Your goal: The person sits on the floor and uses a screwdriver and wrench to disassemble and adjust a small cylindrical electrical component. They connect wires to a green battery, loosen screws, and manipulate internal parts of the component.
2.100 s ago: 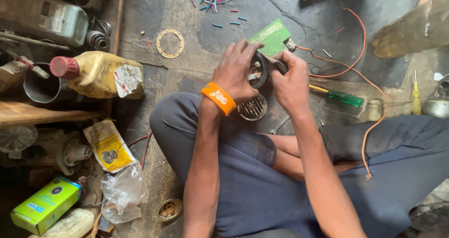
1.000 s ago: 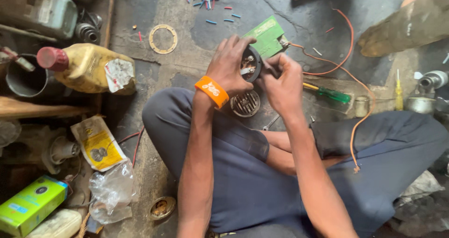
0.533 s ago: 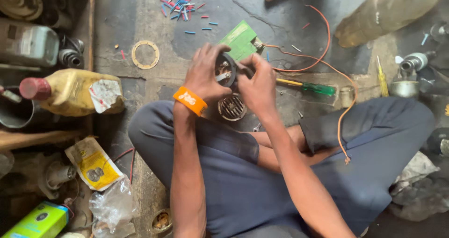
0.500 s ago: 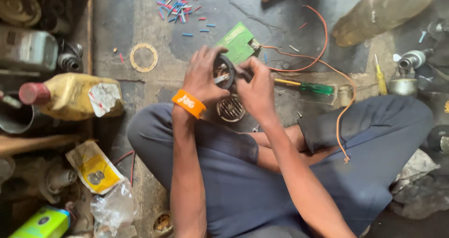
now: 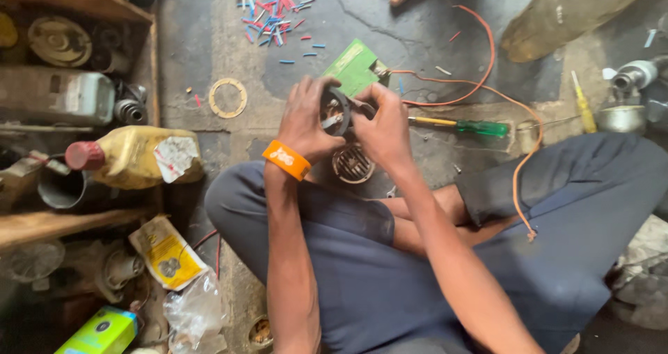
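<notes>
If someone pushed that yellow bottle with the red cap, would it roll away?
Probably not far. The yellow plastic bottle with the red cap lies on its side, but its body looks flattish. A wooden shelf beside it would likely stop it.

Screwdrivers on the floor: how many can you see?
2: a green-handled screwdriver just right of the hands, and a yellow screwdriver farther right by the metal cup. Clutter may hide others.

Bare floor (image 5: pixel 209 41) left; green box (image 5: pixel 356 65), screwdriver (image 5: pixel 459 126) crowd the hands (image 5: pixel 348 117).
</notes>
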